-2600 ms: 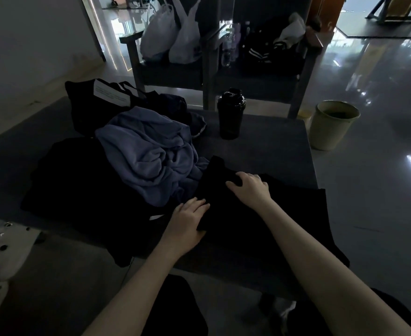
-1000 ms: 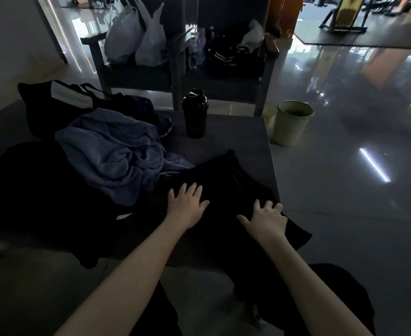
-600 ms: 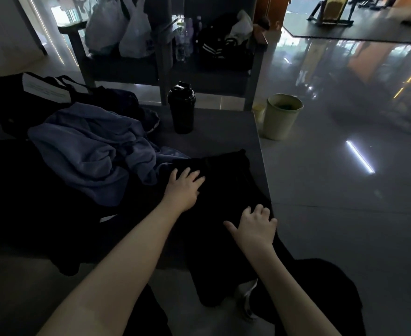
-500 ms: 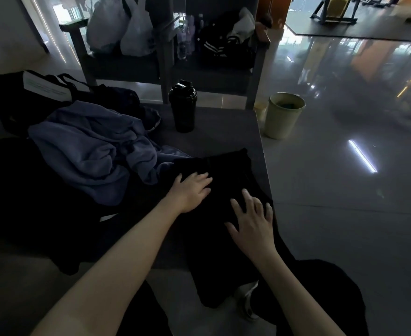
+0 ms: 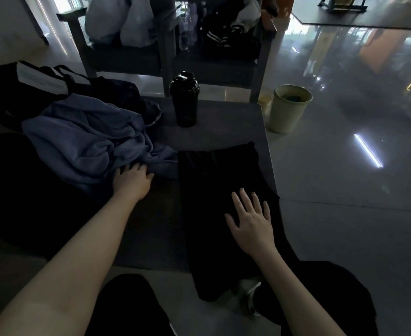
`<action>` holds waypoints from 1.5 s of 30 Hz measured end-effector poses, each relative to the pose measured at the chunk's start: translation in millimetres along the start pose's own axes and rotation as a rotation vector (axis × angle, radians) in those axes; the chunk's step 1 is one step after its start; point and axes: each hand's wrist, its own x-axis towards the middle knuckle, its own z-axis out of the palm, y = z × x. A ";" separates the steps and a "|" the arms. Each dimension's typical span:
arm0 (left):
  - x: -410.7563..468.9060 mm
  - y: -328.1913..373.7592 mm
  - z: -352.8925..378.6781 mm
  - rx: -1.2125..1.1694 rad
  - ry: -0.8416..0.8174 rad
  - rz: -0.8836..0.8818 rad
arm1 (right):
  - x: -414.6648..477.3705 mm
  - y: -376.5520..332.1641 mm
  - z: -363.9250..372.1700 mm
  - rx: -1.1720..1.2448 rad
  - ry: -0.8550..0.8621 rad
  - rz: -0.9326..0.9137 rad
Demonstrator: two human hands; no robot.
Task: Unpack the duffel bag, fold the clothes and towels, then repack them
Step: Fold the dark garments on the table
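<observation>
– Left hand has slid off the black garment onto the blue cloth. Meaning?
– Black one looks folded; blue seems next. Right hand rests flat on the black, fingers spread.
– Left fingers?
– Tips sunk in blue cloth; pinching or not, I cannot tell. Count: one blue cloth, one folded black garment, one duffel bag beyond the left fingertips.

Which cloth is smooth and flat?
The black cloth under the right hand; it lies flat in a long strip. The blue cloth is a crumpled heap.
</observation>
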 end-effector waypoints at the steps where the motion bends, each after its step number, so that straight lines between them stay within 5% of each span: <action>1: 0.2 -5.3 -2.9 0.026 -0.003 -0.047 | 2.2 -1.7 -1.0 0.005 -0.012 0.012; 6: -5.6 -6.9 -13.5 0.056 -0.027 -0.076 | 24.0 -12.4 -1.6 0.015 -0.031 0.052; 9: -24.0 6.5 -14.0 -0.065 0.116 0.102 | 37.6 -20.6 -2.0 0.024 -0.047 0.060; 13: -49.3 22.3 -9.5 -0.010 -0.080 0.336 | 38.8 -25.5 -4.1 -0.001 -0.063 0.071; 20: -111.8 38.3 -10.6 -0.205 -0.030 0.651 | 11.0 -14.8 -22.8 -0.014 -0.073 -0.016; 25: -148.6 36.3 -3.1 -0.041 -0.291 0.667 | -23.5 9.6 -18.6 -0.018 -0.066 -0.145; 33: -180.7 27.4 4.7 0.315 -0.110 0.757 | -68.0 29.8 -15.1 0.013 0.010 -0.277; 36: -184.8 24.5 -0.6 0.053 -0.104 0.753 | -73.1 37.2 -16.3 0.059 -0.007 -0.275; 40: -177.7 22.9 -14.3 -0.556 -0.180 0.505 | -76.7 39.4 -19.0 0.106 -0.040 -0.273; 45: -160.4 38.5 -24.9 -0.860 -0.174 0.205 | -76.4 44.9 -26.6 0.428 -0.248 -0.203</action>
